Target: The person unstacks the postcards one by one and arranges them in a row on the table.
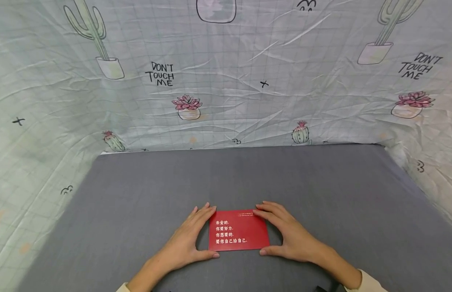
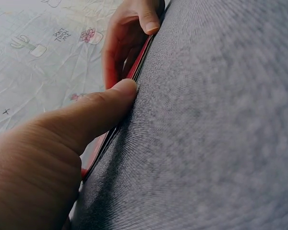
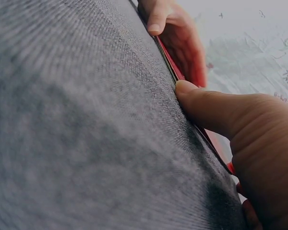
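A flat red card stack with white Chinese writing lies on the grey cloth in the head view. My left hand holds its left end, the thumb at the near edge and the fingers at the far left corner. On the other end my right hand grips likewise, thumb near and fingertips over the far right corner. In the left wrist view the left thumb presses the stack's edge, where several thin layers show. The right thumb touches that same edge in the right wrist view.
Grey cloth covers the flat surface under the cards. A pale curtain printed with cacti and "DON'T TOUCH ME" hangs behind it and down both sides. A small dark object shows at the bottom edge, near the right sleeve.
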The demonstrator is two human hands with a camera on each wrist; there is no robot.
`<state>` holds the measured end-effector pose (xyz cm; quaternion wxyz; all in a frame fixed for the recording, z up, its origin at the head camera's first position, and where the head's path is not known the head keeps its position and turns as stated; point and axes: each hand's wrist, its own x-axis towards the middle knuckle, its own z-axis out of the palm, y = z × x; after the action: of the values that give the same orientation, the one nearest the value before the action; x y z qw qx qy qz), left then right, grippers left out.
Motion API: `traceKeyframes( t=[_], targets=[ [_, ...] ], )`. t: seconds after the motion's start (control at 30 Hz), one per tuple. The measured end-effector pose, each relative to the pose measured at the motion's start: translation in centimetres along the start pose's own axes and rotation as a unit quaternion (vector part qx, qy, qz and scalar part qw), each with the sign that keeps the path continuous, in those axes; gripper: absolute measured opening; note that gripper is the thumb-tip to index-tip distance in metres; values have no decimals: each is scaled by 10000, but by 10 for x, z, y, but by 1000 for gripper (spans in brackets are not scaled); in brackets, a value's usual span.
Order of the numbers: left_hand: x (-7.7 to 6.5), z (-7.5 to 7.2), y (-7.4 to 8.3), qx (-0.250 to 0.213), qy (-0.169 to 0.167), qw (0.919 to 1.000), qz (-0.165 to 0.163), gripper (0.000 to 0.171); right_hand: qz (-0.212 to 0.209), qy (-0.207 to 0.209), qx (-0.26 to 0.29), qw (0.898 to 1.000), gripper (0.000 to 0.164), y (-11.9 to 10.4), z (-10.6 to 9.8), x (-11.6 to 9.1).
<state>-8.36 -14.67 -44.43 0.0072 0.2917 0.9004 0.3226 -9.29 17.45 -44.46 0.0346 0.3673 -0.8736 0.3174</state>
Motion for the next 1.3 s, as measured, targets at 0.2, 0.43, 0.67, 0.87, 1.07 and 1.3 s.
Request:
traceKeyframes(
  t=[0.2,0.43,0.67,0.87,1.07,1.3],
  targets=[
    [0,0,0,-36,8,10000,-44,99,67,30,51,10000,80,0,0,-1],
    [0,1,0,-372,141,9992,105,87,-4,80,198,9998,74,0,-2,-2],
    [-1,1,1,-579,327,9975,226,80,-61,48,295,9995,73,-2,-6,-3],
    [1,-7,4,-764,405,9956,357,75,-248,63,167,9995,78,-7,-15,7],
    [4,-22,5,-664,505,9956,422,79,-424,115,97,9990,78,-13,-22,18],
    [3,-39,2,-535,617,9953,516,81,-449,181,19,9988,80,-19,-23,31]
  ],
)
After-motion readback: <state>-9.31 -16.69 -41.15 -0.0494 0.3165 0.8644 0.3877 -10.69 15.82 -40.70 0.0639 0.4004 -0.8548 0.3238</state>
